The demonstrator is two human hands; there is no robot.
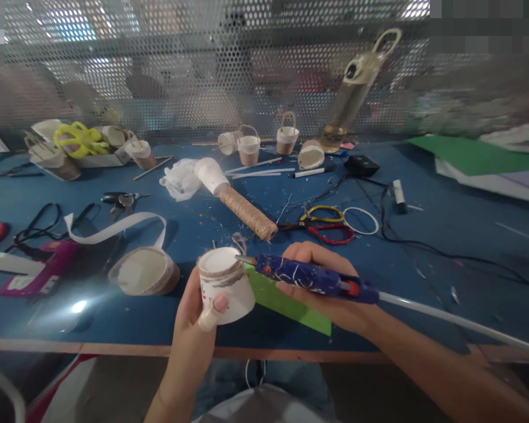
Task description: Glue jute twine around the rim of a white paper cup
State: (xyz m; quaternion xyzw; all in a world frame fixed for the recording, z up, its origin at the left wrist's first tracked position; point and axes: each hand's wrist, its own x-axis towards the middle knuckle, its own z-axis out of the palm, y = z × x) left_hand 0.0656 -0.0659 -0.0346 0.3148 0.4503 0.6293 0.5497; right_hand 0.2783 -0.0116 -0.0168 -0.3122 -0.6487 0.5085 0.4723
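Note:
My left hand (193,320) is closed round a white paper cup (226,285) held bottom up near the table's front edge. A band of brown twine wraps its upper part. My right hand (330,291) grips a blue glue gun (311,276) lying sideways, its metal tip touching the cup's rim. A white glue stick (445,317) sticks out of the gun's back to the right. A green paper piece (286,305) lies under the gun.
A twine spool on a white cone (242,205), scissors (321,226), a white ring (360,220), a twine-wrapped lid (143,271), a pink tool (39,271) and black cables (423,247) lie on the blue table (467,217). Small finished baskets (264,144) and a bottle (352,88) stand by the perforated screen.

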